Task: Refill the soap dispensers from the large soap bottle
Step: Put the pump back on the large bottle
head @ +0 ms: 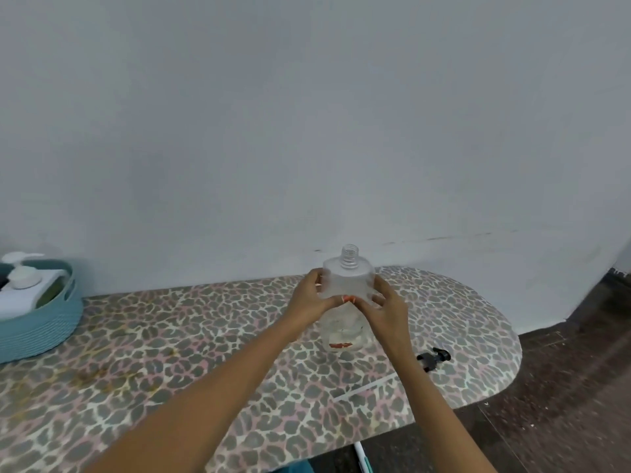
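Just right of the middle of the frame, a clear dispenser bottle [348, 279] stands upright on the table [170, 336]. Its base appears to rest on the leopard-print cover. Its threaded neck is uncapped and open at the top. A small red mark shows near its base, and whether it holds any liquid cannot be told.

Both hands grasp the bottle around its upper body. The left hand [307, 297] wraps the bottle's left side, with the thumb towards the camera. The right hand [387, 303] clasps the right side, with its fingers curled onto the front (the nails look orange-red). The two thumbs nearly meet on the near face of the bottle.

A black pump [434, 357] lies on its side on the table, lower right of the bottle and apart from it. Below it, a thin pale strip [365, 388] lies slantwise on the cover.

At the left edge of the frame a light blue basket [41, 326] sits on the table. It holds white pump bottles [25, 285], with something green beside them that is too unclear to name.

A plain grey wall fills the upper frame, and dark floor [580, 370] shows at the right.
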A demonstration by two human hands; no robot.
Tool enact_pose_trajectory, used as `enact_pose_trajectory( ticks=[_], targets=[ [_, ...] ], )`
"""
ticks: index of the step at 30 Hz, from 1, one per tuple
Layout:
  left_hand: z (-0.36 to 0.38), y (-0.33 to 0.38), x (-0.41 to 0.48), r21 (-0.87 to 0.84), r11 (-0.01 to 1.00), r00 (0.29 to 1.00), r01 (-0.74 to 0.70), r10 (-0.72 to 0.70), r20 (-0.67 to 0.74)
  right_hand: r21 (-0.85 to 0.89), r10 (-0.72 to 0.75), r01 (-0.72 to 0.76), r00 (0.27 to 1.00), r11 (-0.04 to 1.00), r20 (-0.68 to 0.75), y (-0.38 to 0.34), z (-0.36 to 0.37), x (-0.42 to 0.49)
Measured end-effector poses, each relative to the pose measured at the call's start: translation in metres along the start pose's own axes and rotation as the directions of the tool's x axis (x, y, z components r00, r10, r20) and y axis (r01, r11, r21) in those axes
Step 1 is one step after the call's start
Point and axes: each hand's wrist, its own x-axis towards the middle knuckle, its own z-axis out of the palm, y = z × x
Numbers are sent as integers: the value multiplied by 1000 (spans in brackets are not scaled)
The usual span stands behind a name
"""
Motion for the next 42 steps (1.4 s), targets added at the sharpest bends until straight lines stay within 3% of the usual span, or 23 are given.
enact_pose_trajectory(
  ticks=[11, 23, 25, 27, 29, 31, 37, 39, 42],
  targets=[
    [-106, -23, -77, 131, 991, 992, 5, 11, -122, 80, -8, -5, 987, 997, 162, -49, 83, -71],
    [-117, -43, -93, 146, 989, 990, 2, 19, -137, 16, 43, -50, 957, 999, 287, -35, 90, -78],
    [-117, -43, -95, 156, 988, 991, -1, 21, -130, -70, 66, -51, 971, 996, 230, -26, 75, -71],
    [-116, -45, -96, 160, 987, 991, 1, 21, -135, -260, 102, -78, 992, 962, 78, -8, 54, -61],
    [-116, -46, -95, 173, 985, 989, 3, 23, -145, -458, 157, -167, 986, 873, -59, 16, 29, -52],
    [-116, -46, -95, 175, 985, 989, -2, 28, -143, -542, 205, -262, 965, 798, -165, 38, 4, -46],
    [-116, -46, -98, 171, 985, 990, -16, 40, -135, -355, 438, -579, 803, 734, -404, 106, -45, -32],
    [-117, -46, -98, 174, 985, 990, -16, 40, -136, -269, 511, -635, 756, 724, -408, 118, -49, -29],
    [-117, -45, -98, 185, 983, 991, -18, 42, -128, -259, 545, -633, 767, 730, -337, 112, -51, -27]
  ],
)
